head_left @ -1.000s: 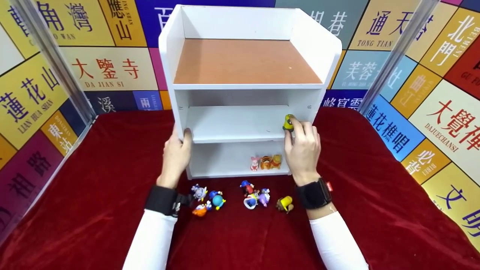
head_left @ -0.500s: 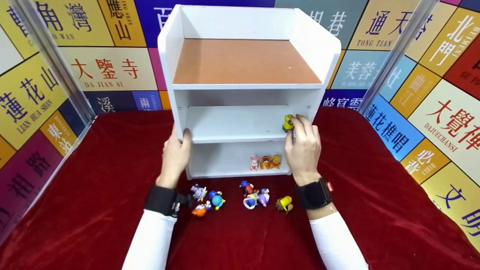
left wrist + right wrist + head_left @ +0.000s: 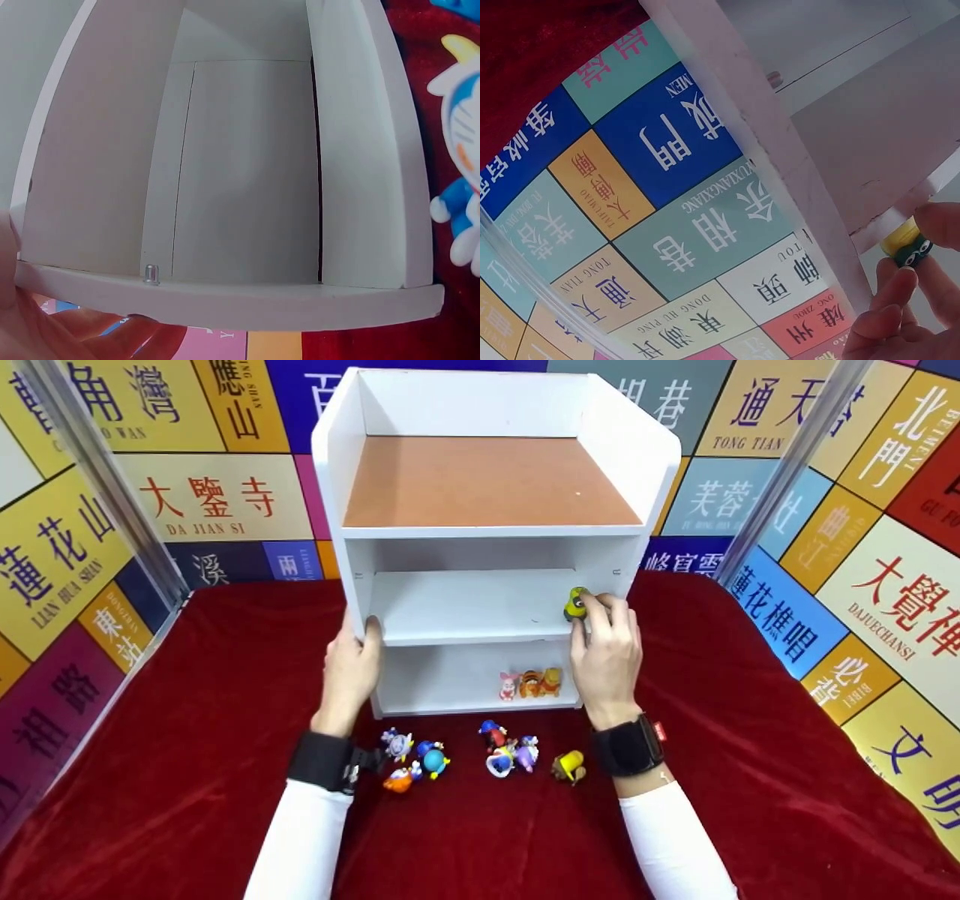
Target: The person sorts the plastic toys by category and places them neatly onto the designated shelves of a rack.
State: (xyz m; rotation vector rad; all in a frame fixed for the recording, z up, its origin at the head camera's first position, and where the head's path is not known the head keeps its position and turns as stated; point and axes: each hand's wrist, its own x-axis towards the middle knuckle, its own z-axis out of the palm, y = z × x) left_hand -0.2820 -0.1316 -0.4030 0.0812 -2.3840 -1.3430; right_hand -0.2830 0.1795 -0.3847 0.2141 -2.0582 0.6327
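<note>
Pinching a small yellow-and-green toy [image 3: 575, 603]: right hand [image 3: 609, 656], at the right end of the middle shelf [image 3: 465, 607]. Cannot tell whether the toy's base touches the shelf. Left hand [image 3: 351, 671] grasps the left side panel [image 3: 353, 592] of the white cabinet [image 3: 491, 532], thumb at the front. Three figures [image 3: 530, 684] stand together at right on the bottom shelf [image 3: 442, 682]. More toys [image 3: 433, 763] lie on red cloth [image 3: 480, 840] before the cabinet.
</note>
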